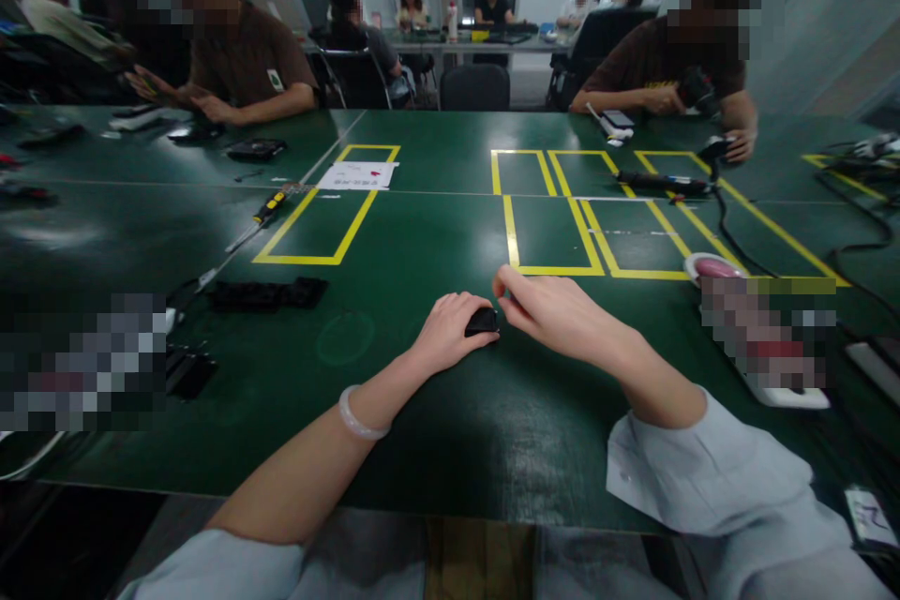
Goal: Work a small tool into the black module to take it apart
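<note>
In the head view, the left hand (450,330) rests on the green table (548,459) near the middle of its near half, its grip closed around a small black object (481,322), thumb along the near side and fingers over the far side. The object sits low at the table surface, its right end showing past the fingers; it is too small and covered to tell what it is. The right hand (552,305) is just to the right of it, fingers curled inward and thumb close to the forefinger; I cannot tell how far open that grip is or whether it has hold of anything tiny. A pale bracelet (364,414) circles the left wrist, and a light sleeve (703,459) is pushed up the right forearm. Left of the hands lie a long black part (267,293) and, farther off, a yellow-and-black screwdriver (272,206). A white paper sheet (358,175) lies across one yellow tape outline (299,260) beyond. To the right, a white-rimmed tray (791,394), partly pixelated, stands near the tape, and a black rod-shaped tool (665,183) lies farther back. Across the table sit two people in brown shirts, one on the left (249,56) and one on the right (657,61).
</note>
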{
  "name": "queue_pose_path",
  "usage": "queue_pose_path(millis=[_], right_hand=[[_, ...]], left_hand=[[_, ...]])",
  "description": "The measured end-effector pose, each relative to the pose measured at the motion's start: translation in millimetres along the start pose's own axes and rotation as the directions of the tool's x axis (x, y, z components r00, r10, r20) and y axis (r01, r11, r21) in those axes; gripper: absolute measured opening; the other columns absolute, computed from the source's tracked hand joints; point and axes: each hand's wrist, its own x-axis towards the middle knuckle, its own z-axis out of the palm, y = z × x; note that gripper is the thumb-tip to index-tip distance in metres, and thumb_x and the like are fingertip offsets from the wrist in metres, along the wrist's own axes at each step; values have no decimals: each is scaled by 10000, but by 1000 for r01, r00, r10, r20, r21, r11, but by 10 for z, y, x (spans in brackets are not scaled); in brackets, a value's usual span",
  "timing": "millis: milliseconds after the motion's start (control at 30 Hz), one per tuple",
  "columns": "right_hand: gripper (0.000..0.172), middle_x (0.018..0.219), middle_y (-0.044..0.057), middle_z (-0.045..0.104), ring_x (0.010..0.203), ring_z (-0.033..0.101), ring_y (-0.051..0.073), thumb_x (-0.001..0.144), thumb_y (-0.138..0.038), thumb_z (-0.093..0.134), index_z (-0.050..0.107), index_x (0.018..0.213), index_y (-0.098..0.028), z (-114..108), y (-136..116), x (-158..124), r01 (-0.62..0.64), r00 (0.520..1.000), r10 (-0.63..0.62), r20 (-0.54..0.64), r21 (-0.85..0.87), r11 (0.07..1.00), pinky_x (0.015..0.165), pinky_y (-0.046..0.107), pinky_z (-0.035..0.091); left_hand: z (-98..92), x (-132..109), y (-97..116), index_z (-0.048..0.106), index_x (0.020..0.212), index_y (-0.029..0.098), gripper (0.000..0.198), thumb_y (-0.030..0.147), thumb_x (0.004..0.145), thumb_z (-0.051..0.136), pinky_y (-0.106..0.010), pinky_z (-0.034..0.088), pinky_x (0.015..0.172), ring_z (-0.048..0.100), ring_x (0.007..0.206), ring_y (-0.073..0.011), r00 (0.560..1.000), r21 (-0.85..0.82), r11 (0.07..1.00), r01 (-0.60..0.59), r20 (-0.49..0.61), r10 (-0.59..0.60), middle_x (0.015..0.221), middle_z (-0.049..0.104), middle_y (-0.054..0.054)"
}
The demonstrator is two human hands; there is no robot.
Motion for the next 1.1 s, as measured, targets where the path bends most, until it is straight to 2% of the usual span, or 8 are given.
queue_pose_path(millis=[200, 567, 700, 867, 1100], right_hand=[[238, 722, 9, 622, 622, 569, 153, 980, -390, 337, 490, 995, -208, -5, -19, 10, -21, 1000, 21, 19, -22, 1000, 538, 244, 236], [183, 787, 23, 649, 649, 587, 156, 948, -267, 359, 462, 1080, -192, -14, -12, -6, -2, 1000, 2, 17, 1, 1000, 546, 243, 256], [178, 768, 16, 639, 645, 578, 154, 968, -325, 354, 470, 1032, -205, -8, -15, -9, -13, 1000, 13, 7, 1, 1000, 550, 240, 253], [259, 734, 6, 624, 649, 575, 152, 984, -423, 333, 479, 992, -209, -29, -40, -3, -21, 1000, 21, 14, 13, 1000, 558, 241, 259], [252, 752, 3, 627, 645, 568, 146, 977, -423, 354, 483, 1004, -208, -16, -40, 1, -18, 1000, 17, 13, 38, 999, 558, 241, 260]], left_hand=[[-5, -1, 11, 561, 1064, 216, 362, 500, 844, 608, -397, 407, 925, 546, 983, -236, 1000, 3, 1000, 0, 3, 0, 1006, 598, -39], [-3, -4, -2, 554, 1112, 226, 398, 509, 838, 612, -415, 403, 934, 546, 1002, -247, 1000, -6, 1000, 5, 6, -5, 1053, 599, -49], [1, -1, 0, 560, 1087, 218, 383, 504, 839, 614, -407, 410, 920, 547, 991, -244, 1000, -5, 1000, 5, 3, -5, 1028, 597, -47], [3, -4, 5, 552, 1079, 216, 375, 501, 844, 613, -393, 416, 907, 550, 975, -234, 1000, -15, 1000, -8, -5, 8, 1001, 597, -37], [-1, -1, -3, 557, 1056, 218, 356, 496, 841, 619, -398, 416, 902, 547, 985, -240, 1000, -21, 1000, -2, 0, 2, 1016, 599, -39]])
